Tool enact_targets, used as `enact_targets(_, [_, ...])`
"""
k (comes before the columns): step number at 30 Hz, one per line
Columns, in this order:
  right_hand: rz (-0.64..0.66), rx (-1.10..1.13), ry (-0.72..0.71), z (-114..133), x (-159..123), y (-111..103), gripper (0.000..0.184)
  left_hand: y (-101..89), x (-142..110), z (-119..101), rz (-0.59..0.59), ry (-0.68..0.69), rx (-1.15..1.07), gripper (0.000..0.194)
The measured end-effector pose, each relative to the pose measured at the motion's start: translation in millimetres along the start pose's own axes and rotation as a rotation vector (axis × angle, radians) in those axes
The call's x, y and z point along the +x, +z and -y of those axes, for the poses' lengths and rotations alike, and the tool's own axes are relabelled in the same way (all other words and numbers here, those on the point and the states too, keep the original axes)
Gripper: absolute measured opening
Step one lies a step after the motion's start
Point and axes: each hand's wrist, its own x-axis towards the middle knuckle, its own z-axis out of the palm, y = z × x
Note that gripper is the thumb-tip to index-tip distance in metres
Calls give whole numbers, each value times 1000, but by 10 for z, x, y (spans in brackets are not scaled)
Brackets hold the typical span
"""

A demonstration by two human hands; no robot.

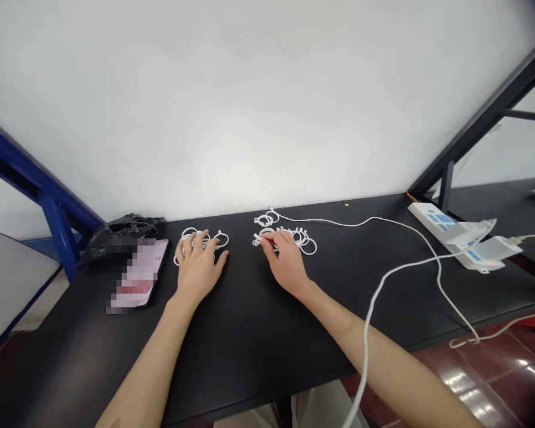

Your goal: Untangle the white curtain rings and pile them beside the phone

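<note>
On the black table lies a pile of white cord loops [223,239] at the left. My left hand [199,258] rests palm down over it with fingers spread, hiding much of the pile. To the right is a second pile of similar loops [310,244], some with small knobs. My right hand [288,258] is at its near left side, thumb and forefinger pinched on the end of a white loop [257,239]. The rest of that loop is partly hidden by the fingers. A few more loops [264,220] lie just behind.
A phone [140,273] with a lit, blurred screen lies left of my left hand, beside a crumpled black plastic bag [120,229]. A white power strip [441,223] with chargers stands at the right. White cables [383,279] run across the table and over my right forearm. A wall [267,119] rises behind.
</note>
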Motion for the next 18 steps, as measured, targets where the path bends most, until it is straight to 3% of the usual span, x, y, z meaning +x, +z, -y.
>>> enact_targets(4, [0, 297, 235, 6, 24, -18, 23, -72, 12, -112, -11, 85, -170, 37])
enact_targets(8, [72, 470, 304, 5, 26, 19, 23, -118, -29, -272, 32, 228, -332, 51])
enact_targets(12, [143, 510, 281, 19, 12, 45, 21, -117, -68, -338, 95, 279, -381, 49])
enact_targets(18, [168, 313, 82, 35, -28, 40, 21, -130, -62, -337, 154, 255, -448, 36])
